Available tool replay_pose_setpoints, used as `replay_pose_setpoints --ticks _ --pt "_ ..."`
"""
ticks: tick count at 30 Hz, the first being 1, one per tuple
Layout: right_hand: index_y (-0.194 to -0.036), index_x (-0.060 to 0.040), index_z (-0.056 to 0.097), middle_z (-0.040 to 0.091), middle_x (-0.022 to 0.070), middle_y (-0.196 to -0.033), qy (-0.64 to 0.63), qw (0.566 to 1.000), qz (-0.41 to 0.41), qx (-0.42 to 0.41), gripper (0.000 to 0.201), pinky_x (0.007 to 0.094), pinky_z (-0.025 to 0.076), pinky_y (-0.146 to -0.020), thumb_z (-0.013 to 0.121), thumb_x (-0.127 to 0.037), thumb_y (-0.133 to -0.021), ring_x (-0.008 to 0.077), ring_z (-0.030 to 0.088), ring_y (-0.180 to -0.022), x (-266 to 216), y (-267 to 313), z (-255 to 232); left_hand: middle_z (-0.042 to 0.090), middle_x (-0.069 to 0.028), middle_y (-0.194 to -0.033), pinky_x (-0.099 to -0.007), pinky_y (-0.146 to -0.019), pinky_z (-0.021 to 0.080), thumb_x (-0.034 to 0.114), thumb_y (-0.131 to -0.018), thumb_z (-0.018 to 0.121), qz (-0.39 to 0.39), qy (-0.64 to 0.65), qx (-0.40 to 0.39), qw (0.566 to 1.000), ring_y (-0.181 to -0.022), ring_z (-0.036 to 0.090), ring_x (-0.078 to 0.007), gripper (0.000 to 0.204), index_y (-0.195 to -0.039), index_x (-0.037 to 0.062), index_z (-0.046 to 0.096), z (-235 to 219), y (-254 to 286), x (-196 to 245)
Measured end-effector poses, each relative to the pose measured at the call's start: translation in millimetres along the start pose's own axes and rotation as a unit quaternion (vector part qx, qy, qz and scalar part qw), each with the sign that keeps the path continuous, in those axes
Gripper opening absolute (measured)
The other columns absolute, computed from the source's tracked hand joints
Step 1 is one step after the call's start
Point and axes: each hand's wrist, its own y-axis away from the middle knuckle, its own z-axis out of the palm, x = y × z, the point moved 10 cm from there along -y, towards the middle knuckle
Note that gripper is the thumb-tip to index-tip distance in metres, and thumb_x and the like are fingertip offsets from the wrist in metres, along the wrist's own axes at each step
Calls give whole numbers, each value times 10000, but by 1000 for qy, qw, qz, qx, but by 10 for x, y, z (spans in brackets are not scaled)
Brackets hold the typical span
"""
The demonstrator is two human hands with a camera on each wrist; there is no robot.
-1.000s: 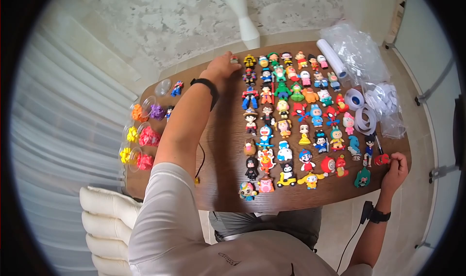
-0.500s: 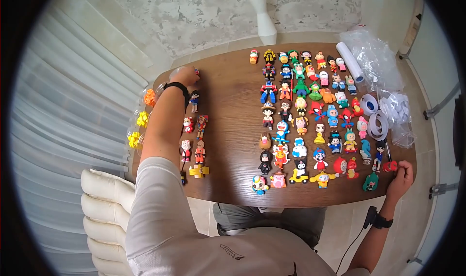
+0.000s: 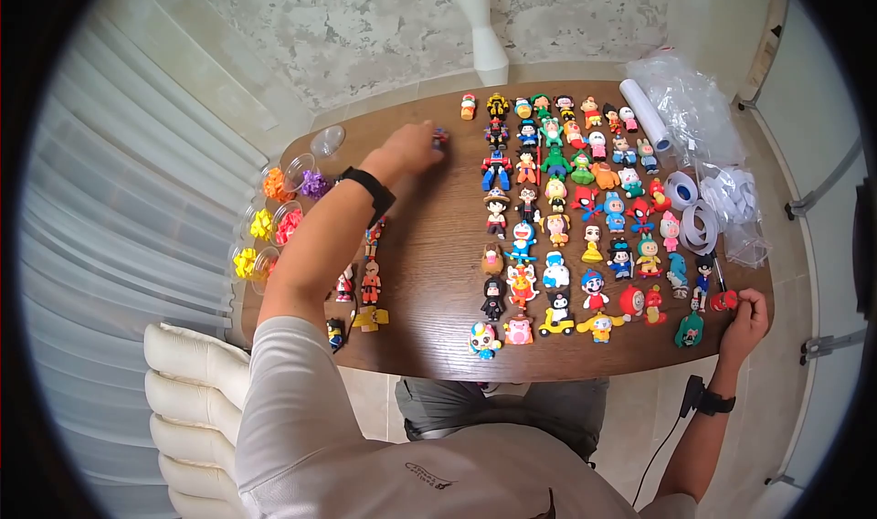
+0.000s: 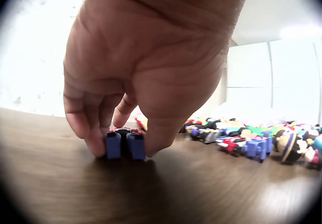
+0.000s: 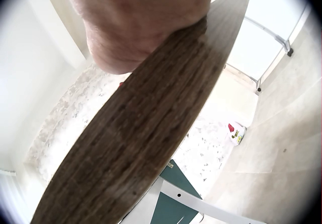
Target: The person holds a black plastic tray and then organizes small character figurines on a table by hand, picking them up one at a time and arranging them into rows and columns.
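Observation:
In the head view my left hand (image 3: 411, 149) is over the far part of the brown table, holding a small blue and red robot figurine (image 3: 439, 138). Up close in the left wrist view, thumb and fingers pinch this figurine from both sides, its two blue legs (image 4: 113, 146) pointing at the camera, low over the wood. A red-and-white figurine (image 3: 468, 107) lies just beyond, at the head of a column with a yellow and black robot figurine (image 3: 496, 106) beside it. My right hand (image 3: 749, 318) rests loosely at the table's right edge beside a red round object (image 3: 723, 301).
Rows of colourful figurines (image 3: 585, 208) cover the table's right half. Clear cups with orange (image 3: 274, 184), purple and yellow pieces stand at the left, near a few more figurines (image 3: 370, 283). White tape rolls (image 3: 700, 227), a white paper roll (image 3: 645, 114) and plastic bags (image 3: 685, 99) lie far right.
My left hand left the red-and-white figurine at the far edge, reached to the table's left side, and came back right with the blue and red robot figurine. The right hand stayed at the edge.

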Motion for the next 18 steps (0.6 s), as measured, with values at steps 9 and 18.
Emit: replay_pose_setpoints --ticks 9,18 --pt "-940 -7 627 595 8 -872 -17 1000 1 4 143 214 462 -682 488 25 -948 64 548 -747 -36 1 9 690 -234 -1171 -443 -953 521 453 -898 690 38 49 56 996 -1096 660 -386 628 -1301 -13 567 -61 -111 577" --pt "-945 -11 631 584 -4 -826 -21 1000 2 3 139 207 440 -663 495 16 -958 56 534 -730 -1 6 -8 691 -240 -1150 -457 -952 513 481 -900 686 31 33 53 998 -1101 654 -389 639 -1284 -19 580 -12 -142 590"
